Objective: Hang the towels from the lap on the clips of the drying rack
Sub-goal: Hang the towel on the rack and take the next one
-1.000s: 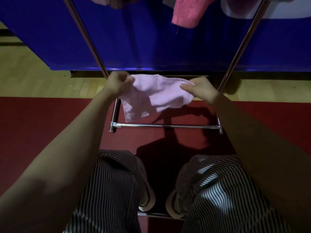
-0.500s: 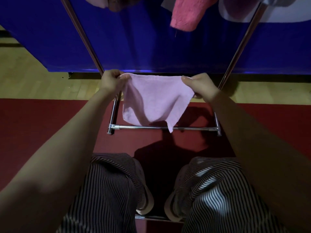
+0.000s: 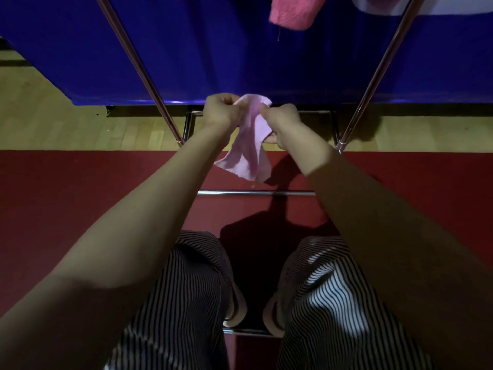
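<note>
Pink towel [image 3: 249,145] bunched, pinched by left hand [image 3: 220,110], right hand [image 3: 284,121].

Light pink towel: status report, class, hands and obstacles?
Both hands, left and right, pinch the light pink towel at its top. Unclipped, dangling. Rack poles flank; path clear.

Two towels [image 3: 250,145] show, perhaps more hang cropped above; two hands [image 3: 221,110].

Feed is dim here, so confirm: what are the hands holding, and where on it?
Both hands, left hand and right hand, pinch the light pink towel at its bunched top edge; the rest hangs free.
</note>
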`<state>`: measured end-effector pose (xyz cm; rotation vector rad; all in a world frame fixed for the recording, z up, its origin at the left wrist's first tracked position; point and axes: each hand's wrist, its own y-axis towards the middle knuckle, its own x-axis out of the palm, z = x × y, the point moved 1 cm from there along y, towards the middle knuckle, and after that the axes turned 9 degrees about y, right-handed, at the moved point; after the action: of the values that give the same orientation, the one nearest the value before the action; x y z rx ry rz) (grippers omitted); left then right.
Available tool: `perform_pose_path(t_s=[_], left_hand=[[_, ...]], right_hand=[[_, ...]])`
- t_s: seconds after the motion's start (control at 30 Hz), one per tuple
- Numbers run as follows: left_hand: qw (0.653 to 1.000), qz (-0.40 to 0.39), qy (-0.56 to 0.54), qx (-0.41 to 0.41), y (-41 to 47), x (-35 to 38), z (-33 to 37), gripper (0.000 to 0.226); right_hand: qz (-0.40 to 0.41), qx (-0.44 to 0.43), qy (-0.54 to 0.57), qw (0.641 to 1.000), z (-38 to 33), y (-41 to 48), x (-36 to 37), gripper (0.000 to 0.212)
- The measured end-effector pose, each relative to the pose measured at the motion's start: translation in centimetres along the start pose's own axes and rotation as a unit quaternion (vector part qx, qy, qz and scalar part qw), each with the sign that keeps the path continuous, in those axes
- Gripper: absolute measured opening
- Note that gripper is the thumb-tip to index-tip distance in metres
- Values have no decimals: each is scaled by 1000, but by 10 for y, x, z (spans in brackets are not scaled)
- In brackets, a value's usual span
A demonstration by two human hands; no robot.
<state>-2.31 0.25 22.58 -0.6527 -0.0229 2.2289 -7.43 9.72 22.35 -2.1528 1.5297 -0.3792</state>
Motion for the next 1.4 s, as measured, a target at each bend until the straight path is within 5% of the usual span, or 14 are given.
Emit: perform_pose_path(t_s=[0.17,0.33,0.43,0.53,0.6,0.77,0.87,1.03,1.17,1.2,1.3,1.4], left_hand=[[998,-25,46,20,-5,10,1,26],[998,-30,24,51,-12,26,-3,26],[996,-53,16,71,-17,31,-7,24],[994,-76,-7,81,-19,28,-8,18],[990,-108,-20,90,-19,23,-6,11],[950,-180,99,235,-18,8,-7,35],[930,-111,173,306,-13,8,-11,39],[948,32,179,260,-16,12,-7,21],[951,35,234,201,-10,4,-6,22],[948,24,255,191,-8,2,-7,21],[944,-15,274,181,-8,-2,-10,22],[950,-61,247,181,-9,-3,-10,21]], right_hand=[[-26,45,-13,999,-7,-6,-1,21],[-62,49,86,993,-5,-9,1,25],[-35,134,171,976,-7,-2,5,54],[-93,171,216,957,-10,-4,-2,83],[-144,164,237,947,-12,-7,-9,92],[-244,176,312,901,-18,-10,-24,106],[-272,122,264,917,-19,-12,-29,92],[-262,165,179,934,-13,-1,-30,98],[-81,106,31,991,2,3,-31,40],[-33,66,1,997,8,5,-30,39],[-25,-22,-171,985,22,21,-31,98],[-191,-65,-258,945,33,20,-28,96]])
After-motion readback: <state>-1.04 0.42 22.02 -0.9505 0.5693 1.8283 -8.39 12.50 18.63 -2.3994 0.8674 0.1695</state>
